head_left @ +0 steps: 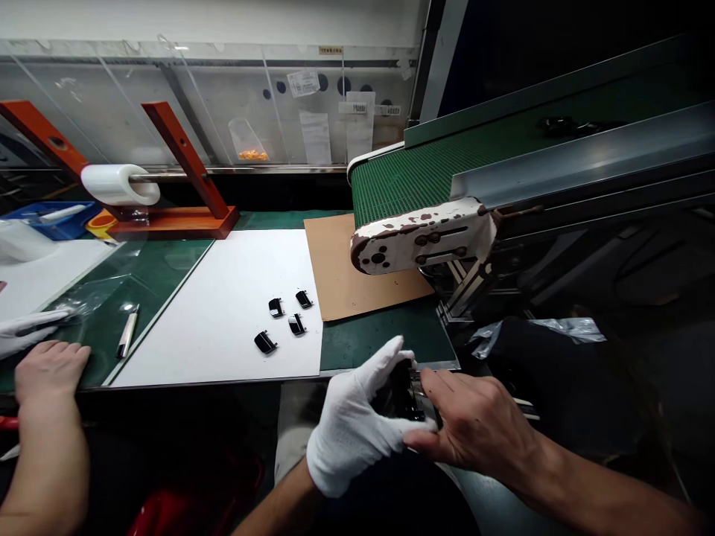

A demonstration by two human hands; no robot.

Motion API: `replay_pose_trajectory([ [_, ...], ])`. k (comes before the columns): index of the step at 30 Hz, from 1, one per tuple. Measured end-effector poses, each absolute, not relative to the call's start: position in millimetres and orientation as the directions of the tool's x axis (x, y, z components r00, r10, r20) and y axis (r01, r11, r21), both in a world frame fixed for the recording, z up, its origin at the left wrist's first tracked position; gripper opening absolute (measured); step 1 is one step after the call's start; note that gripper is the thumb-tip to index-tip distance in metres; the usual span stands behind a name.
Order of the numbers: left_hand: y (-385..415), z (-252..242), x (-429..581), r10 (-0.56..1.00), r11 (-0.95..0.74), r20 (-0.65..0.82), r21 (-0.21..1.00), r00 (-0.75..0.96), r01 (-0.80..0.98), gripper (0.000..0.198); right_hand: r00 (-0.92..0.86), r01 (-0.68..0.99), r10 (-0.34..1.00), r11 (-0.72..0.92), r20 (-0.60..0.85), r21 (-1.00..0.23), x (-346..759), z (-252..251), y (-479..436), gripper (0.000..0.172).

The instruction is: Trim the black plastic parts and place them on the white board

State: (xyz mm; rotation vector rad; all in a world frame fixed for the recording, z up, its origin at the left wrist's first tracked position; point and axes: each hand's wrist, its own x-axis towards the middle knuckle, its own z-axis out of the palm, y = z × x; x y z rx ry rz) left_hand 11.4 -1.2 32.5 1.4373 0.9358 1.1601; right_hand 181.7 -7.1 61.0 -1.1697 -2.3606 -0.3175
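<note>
My left hand [357,420], in a white glove, curls round a small black part [403,394] just below the table's front edge. My bare right hand [474,424] meets it from the right, fingers pinched on the same black part. Most of the part is hidden between the two hands. Several small black clips [284,320] lie on a white sheet [223,313] on the table ahead of my hands.
A green conveyor belt [424,175] ends above a brown cardboard sheet [346,275]. At the left, a co-worker's bare hand [48,368] and gloved hand [25,327] rest near a pen [127,333]. An orange stand holds a film roll [118,184].
</note>
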Motion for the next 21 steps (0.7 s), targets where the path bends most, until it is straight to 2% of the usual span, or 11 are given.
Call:
replay_pose_trajectory([
  [6,0,29,11,0.955,-0.155,0.16,0.987,0.25,-0.039,0.087,-0.549,0.767,0.682,0.641,0.483,-0.035,185,56,-8,0.067],
  [9,2,31,14,0.951,-0.109,0.152,0.979,0.269,-0.171,0.091,-0.526,0.726,0.66,0.677,0.536,-0.121,182,60,-7,0.064],
  [13,3,35,18,0.938,-0.05,0.182,0.914,0.295,-0.403,0.094,-0.324,0.703,0.673,0.642,0.665,-0.307,170,66,-12,0.056],
  [15,3,35,18,0.936,-0.038,0.194,0.885,0.294,-0.464,0.092,-0.208,0.681,0.718,0.594,0.665,-0.428,166,62,-18,0.053],
  [18,2,33,16,0.938,-0.009,0.183,0.862,0.294,-0.507,0.091,-0.052,0.63,0.816,0.474,0.575,-0.616,165,47,-28,0.055],
  [21,3,31,16,0.941,0.012,0.177,0.835,0.29,-0.55,0.091,0.034,0.529,0.918,0.318,0.394,-0.786,168,27,-35,0.059],
])
